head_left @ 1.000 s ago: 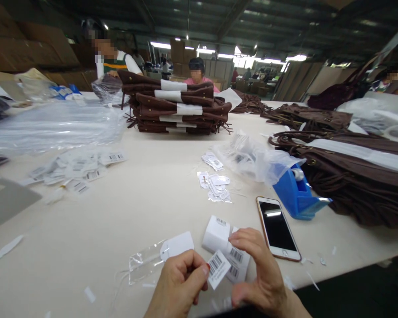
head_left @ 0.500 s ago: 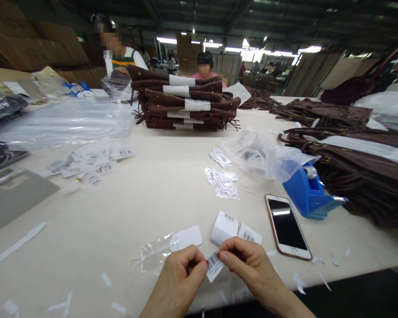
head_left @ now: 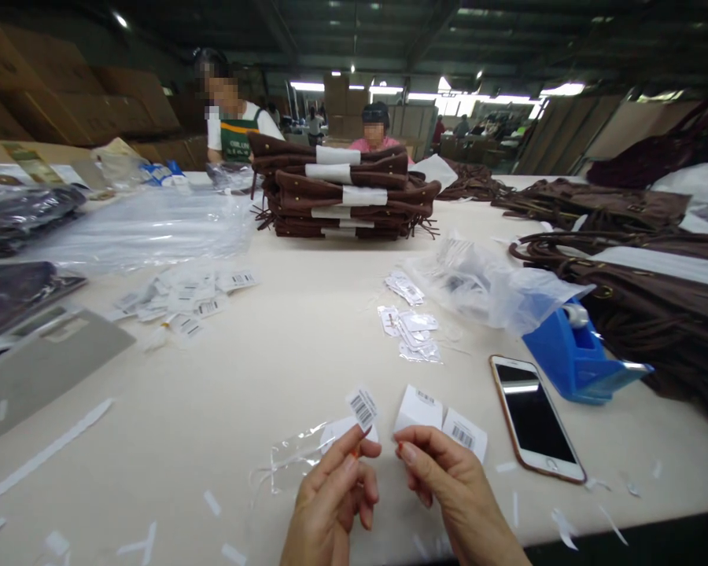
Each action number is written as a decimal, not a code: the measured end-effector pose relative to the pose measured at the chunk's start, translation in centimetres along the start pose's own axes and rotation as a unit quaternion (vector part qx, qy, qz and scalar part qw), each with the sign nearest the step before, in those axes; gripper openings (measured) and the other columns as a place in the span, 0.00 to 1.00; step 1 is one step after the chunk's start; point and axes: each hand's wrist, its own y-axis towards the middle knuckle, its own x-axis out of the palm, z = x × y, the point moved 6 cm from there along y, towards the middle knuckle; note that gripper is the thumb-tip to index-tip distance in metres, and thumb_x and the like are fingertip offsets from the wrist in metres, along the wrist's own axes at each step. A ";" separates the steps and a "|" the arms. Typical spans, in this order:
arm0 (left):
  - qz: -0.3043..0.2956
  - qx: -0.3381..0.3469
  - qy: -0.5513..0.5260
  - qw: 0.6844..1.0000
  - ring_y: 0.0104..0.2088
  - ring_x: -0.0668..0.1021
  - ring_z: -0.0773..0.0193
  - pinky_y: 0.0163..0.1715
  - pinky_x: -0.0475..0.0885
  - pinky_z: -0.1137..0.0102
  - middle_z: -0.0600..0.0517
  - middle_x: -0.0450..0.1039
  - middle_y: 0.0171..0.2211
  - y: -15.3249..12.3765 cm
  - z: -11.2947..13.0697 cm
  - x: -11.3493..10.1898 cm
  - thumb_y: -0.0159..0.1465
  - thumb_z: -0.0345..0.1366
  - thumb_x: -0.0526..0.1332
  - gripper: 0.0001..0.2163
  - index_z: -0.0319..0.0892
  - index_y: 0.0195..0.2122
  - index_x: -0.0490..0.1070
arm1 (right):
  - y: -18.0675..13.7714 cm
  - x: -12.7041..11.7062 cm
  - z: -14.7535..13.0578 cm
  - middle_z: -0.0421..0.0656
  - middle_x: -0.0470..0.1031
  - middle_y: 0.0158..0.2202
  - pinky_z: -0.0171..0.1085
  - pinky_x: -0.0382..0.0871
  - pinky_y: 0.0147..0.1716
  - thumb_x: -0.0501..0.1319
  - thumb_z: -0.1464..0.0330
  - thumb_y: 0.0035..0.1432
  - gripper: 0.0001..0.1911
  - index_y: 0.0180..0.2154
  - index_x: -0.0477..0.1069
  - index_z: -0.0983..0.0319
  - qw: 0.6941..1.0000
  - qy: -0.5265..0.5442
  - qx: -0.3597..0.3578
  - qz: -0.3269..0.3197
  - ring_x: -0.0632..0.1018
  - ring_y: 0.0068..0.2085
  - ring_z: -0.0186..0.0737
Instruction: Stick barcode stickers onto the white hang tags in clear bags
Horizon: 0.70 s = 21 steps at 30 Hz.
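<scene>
A small barcode sticker (head_left: 363,408) stands lifted off the desk (head_left: 259,377), pinched at its lower edge between thumb and forefinger of the left hand (head_left: 336,499), apparently held up so its printed face stays clear of the fingers. The right hand (head_left: 448,491) sits just beside it, thumb and forefinger pressed together; whether they nip a scrap of backing cannot be made out. Directly beyond the hands lie a white hang tag (head_left: 336,431) half inside a clear sleeve (head_left: 289,460), and to the right a small stack of barcode labels (head_left: 440,417), kept within easy reach. Farther right a phone (head_left: 536,417) lies face up beside a blue tape dispenser (head_left: 578,358), partly covered by a crumpled plastic bag (head_left: 484,283). Loose tags (head_left: 413,330) dot the middle of the desk, more labels (head_left: 182,295) are spread to the left, and paper strips litter the near edge. A stack of brown bags (head_left: 345,192) banded in white stands far across, with two co-workers behind it, largely hidden by the stack. More brown bags (head_left: 643,283) run off the frame at right
</scene>
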 end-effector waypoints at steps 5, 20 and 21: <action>-0.019 -0.021 0.001 1.000 0.20 0.70 0.71 0.15 0.59 0.78 0.50 0.73 0.27 -0.2 -3.0 0.0 0.49 0.43 0.65 0.19 0.46 0.42 0.73 | -0.1 1.6 0.3 0.42 0.73 0.25 0.28 0.53 0.19 0.65 0.59 0.44 0.17 0.32 0.72 0.65 0.994 0.102 0.033 0.016 0.62 0.20 0.26; 0.014 0.248 0.417 0.874 0.24 0.73 0.71 0.27 0.73 0.74 0.50 0.71 0.36 -1.6 -2.2 -1.3 0.63 0.36 0.50 0.18 0.44 0.55 0.57 | 0.4 1.2 0.1 0.33 0.60 0.17 0.29 0.51 0.21 0.64 0.61 0.45 0.13 0.23 0.66 0.64 0.993 0.109 0.003 0.051 0.58 0.21 0.26; 0.016 0.284 0.449 0.847 0.26 0.74 0.70 0.29 0.73 0.74 0.50 0.71 0.36 -1.6 -1.3 -1.4 0.62 0.34 0.51 0.17 0.43 0.54 0.58 | 0.6 1.2 -0.2 0.33 0.60 0.17 0.29 0.52 0.22 0.63 0.61 0.47 0.13 0.24 0.65 0.64 0.996 0.085 -0.006 0.035 0.58 0.21 0.26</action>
